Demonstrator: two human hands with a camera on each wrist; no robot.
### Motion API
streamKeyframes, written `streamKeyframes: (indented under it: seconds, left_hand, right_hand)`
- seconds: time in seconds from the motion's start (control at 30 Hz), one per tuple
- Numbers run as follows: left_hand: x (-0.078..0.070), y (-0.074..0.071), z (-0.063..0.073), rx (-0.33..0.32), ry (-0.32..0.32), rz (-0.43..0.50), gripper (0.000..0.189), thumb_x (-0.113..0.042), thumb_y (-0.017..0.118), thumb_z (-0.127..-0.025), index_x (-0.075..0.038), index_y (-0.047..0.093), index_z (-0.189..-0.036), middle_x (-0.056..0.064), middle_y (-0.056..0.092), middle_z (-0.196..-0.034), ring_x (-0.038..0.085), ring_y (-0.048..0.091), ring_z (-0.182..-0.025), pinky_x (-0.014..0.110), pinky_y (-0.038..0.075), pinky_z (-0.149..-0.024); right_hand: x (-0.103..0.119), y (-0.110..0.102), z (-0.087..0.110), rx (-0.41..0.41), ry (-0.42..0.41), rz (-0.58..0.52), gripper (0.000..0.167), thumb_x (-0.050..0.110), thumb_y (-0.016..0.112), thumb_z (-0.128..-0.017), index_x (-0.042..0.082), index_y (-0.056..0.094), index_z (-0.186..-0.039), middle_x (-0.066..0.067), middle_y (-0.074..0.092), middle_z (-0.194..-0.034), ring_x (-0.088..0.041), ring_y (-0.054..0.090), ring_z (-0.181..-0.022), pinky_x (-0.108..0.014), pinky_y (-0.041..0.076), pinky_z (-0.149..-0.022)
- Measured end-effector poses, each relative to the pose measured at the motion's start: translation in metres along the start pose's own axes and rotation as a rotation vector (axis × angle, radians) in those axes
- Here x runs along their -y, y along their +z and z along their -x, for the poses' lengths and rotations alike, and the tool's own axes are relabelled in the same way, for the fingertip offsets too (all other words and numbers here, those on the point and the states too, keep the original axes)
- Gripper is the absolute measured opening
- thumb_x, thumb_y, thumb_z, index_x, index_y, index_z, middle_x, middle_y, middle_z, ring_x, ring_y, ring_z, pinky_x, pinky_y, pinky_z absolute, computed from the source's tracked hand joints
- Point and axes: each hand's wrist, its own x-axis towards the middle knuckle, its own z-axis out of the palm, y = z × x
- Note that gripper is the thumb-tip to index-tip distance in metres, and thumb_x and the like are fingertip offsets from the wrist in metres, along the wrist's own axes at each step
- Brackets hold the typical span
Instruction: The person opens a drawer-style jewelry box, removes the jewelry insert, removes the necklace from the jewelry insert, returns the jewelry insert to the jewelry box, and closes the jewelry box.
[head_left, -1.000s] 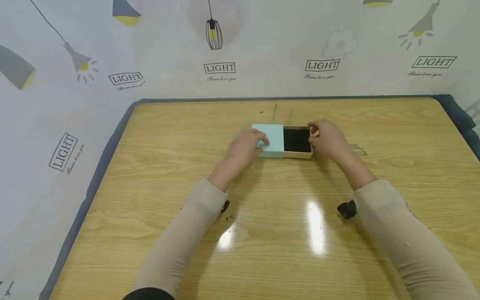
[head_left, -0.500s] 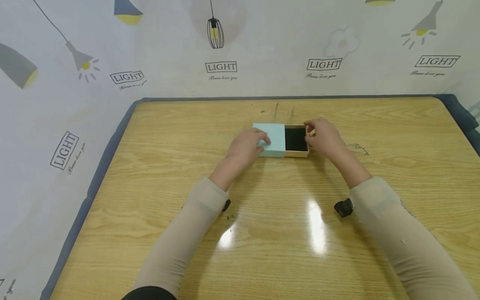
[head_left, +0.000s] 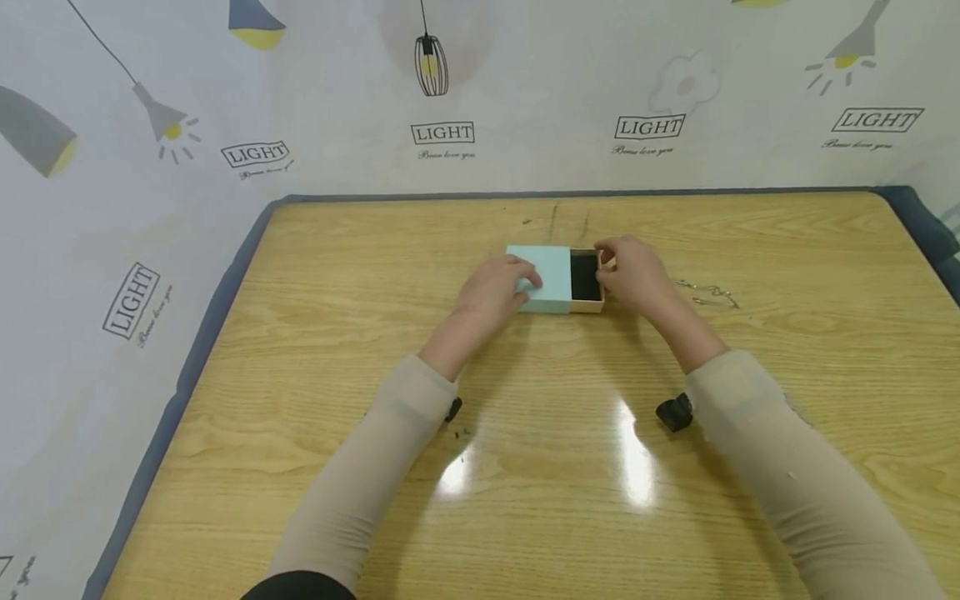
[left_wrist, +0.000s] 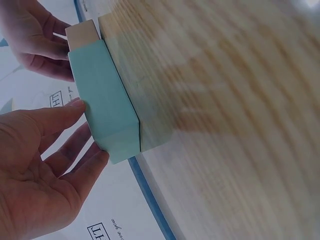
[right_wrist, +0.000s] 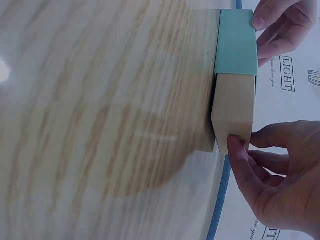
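A small light-blue box sleeve (head_left: 551, 275) lies near the back middle of the table, with a tan tray (head_left: 587, 307) lined in black sticking out of its right end. My left hand (head_left: 491, 292) holds the sleeve at its left part, fingertips on the top; in the left wrist view its fingers also reach the sleeve's end. With my right hand (head_left: 637, 271) I pinch the tray's outer end wall. The right wrist view shows one fingertip on the tan end face (right_wrist: 232, 117) and the others behind its upper edge.
A thin silvery chain (head_left: 708, 292) lies on the wooden table (head_left: 547, 500) just right of my right hand. Behind the table's dark blue edge (head_left: 420, 197) rises a wall (head_left: 540, 75) printed with lamps.
The tray has slid left into the sleeve, so less of its black lining shows. My right hand has moved left with it, uncovering more of the chain. The left hand stays put.
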Motion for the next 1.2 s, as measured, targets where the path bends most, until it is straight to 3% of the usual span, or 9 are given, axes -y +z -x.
streamKeyframes:
  seconds: [1.0,1.2]
  left_hand:
    - [-0.0008,-0.0019,-0.0001,0.011,-0.011,0.006,0.028,-0.016,0.062,-0.099,-0.024,0.066,-0.126,-0.002,0.05,-0.151,0.022,0.045,-0.141,0.035,0.043,-0.116]
    - [-0.0007,-0.002,0.0009,0.003,-0.001,0.016,0.028,-0.016,0.062,-0.099,-0.024,0.067,-0.125,-0.001,0.05,-0.15,0.022,0.046,-0.14,0.036,0.043,-0.117]
  right_hand:
    - [0.0105,0.0039,0.0001,-0.002,0.005,-0.022,0.048,0.004,0.052,-0.099,-0.006,0.043,-0.145,-0.025,0.052,-0.128,-0.04,0.058,-0.117,-0.048,0.055,-0.093]
    - [0.0096,0.0051,-0.0008,-0.021,0.002,-0.054,0.045,0.004,0.041,-0.101,-0.005,0.044,-0.145,-0.025,0.054,-0.131,-0.037,0.052,-0.115,-0.049,0.051,-0.095]
